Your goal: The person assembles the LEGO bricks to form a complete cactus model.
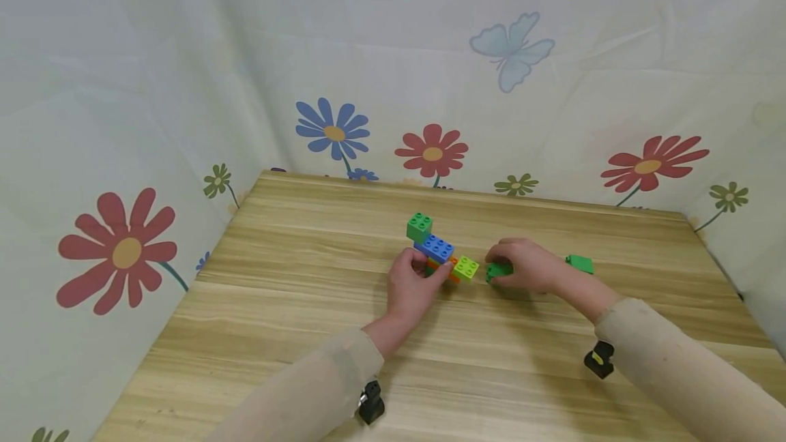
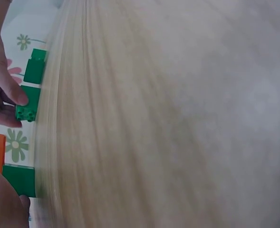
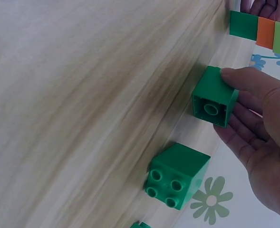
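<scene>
My left hand grips a built stack of toy bricks from its near side. In it, a green brick tops a blue brick, and a lime brick juts out to the right over an orange brick. At the bottom is another green brick. Just right of the stack, my right hand pinches a loose green brick between thumb and fingers. This brick lies on its side, its studs facing the stack and its hollow underside facing away.
Another green brick lies on its side beyond my right hand, and the tip of a further green piece shows at the lower edge of the right wrist view. A flower-printed curtain hangs behind the wooden table.
</scene>
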